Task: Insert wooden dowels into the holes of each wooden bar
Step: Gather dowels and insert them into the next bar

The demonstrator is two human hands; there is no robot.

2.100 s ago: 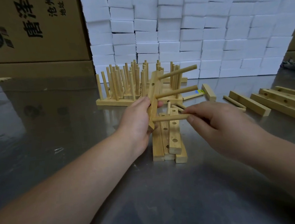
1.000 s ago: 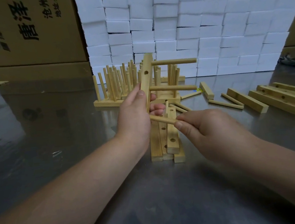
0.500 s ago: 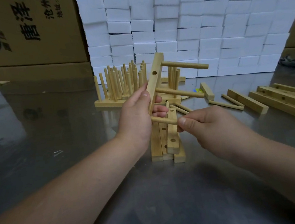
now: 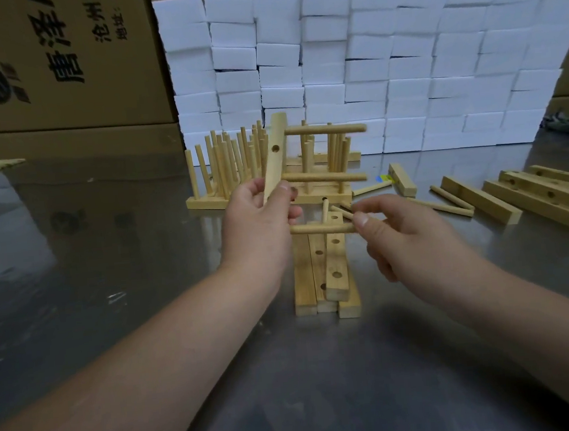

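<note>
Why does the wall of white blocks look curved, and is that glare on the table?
Head view: the wide-angle lens bows the white blocks near the edges. The metal table is shiny and mirrors the cardboard boxes as dim reflections, with no harsh glare. Light is soft; the left hand, right hand and bar look sharp.

Pale yellow-tan wooden bars (image 4: 325, 266) and dowels (image 4: 323, 130) lie on a grey, glossy table (image 4: 107, 251); white foam blocks (image 4: 401, 67) and brown cartons (image 4: 56, 63) with black print stand behind.

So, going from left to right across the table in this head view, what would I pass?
Cardboard box → finished dowel racks → left hand with held bar → right hand → empty bars.
</note>
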